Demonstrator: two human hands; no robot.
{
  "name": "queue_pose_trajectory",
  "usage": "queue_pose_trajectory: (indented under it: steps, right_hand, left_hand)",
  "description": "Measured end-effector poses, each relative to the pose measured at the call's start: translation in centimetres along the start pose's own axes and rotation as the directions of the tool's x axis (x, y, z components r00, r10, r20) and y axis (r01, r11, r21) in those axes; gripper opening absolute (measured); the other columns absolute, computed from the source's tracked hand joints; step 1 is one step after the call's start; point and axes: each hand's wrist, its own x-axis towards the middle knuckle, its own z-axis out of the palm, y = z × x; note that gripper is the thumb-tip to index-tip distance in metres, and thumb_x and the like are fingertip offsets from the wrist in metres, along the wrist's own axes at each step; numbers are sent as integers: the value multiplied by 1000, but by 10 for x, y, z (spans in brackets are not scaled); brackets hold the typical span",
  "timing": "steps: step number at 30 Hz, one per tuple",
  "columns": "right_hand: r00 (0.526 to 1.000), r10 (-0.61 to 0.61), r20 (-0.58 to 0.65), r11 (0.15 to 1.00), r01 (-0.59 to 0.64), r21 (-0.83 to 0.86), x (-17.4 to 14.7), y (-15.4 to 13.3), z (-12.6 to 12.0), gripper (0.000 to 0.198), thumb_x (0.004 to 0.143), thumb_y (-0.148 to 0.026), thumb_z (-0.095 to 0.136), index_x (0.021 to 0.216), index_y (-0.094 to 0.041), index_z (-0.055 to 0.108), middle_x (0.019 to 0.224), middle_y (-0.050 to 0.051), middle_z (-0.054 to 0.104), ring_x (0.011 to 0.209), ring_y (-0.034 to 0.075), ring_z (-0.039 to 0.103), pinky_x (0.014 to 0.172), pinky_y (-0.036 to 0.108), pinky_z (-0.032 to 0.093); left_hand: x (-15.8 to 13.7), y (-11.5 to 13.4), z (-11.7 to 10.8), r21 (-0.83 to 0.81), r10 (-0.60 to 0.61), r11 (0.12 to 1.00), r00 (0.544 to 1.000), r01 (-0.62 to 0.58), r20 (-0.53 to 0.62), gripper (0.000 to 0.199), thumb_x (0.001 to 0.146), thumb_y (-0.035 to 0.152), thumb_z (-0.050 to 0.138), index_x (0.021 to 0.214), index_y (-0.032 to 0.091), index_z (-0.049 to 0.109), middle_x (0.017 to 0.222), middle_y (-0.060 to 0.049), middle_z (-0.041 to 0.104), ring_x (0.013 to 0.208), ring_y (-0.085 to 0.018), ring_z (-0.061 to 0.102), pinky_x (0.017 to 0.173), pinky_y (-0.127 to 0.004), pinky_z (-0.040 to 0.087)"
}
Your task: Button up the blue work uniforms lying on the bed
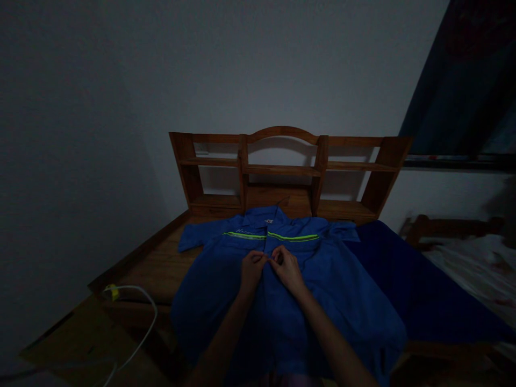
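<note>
A blue short-sleeved shirt (334, 285) lies spread front side up, its collar toward the shelf and its hem toward me. Yellow-green stripes cross its chest, with pale lettering above the left one. My left hand (252, 267) pinches the front edge of the shirt just below the stripes. Right beside it, my right hand (286, 264) pinches the same front opening, and the fingertips of both nearly meet. Whatever small part of the placket sits between the fingers is hidden.
The shirt rests on a wooden desk (169, 263) with a wooden shelf unit (282, 171) at its back. A white cable (151, 303) with a yellow tag hangs over the front left corner. Dark blue cloth (419, 285) covers the right side. A bed (479, 263) stands farther right.
</note>
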Motion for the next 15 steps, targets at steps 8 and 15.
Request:
queue_pose_trajectory:
  steps: [8, 15]
  right_hand:
    - [998, 28, -60, 999, -26, 34, 2, -3, -3, 17, 80, -27, 50, 91, -19, 60, 79, 1, 61, 64, 13, 54, 63, 25, 42]
    - [998, 64, -22, 994, -62, 92, 2, -1, -3, 21, 85, -35, 47, 85, -19, 61, 78, 3, 63, 69, 15, 57, 63, 25, 43]
  left_hand:
    - [-3, 4, -1, -32, -8, 999, 1000, 9, 28, 19, 64, 30, 66, 76, 16, 62, 66, -2, 69, 64, -16, 65, 57, -23, 46]
    - [-2, 1, 1, -16, 12, 1000, 1000, -11, 11, 25, 67, 37, 66, 80, 16, 62, 68, -2, 70, 64, -17, 65, 56, -23, 47]
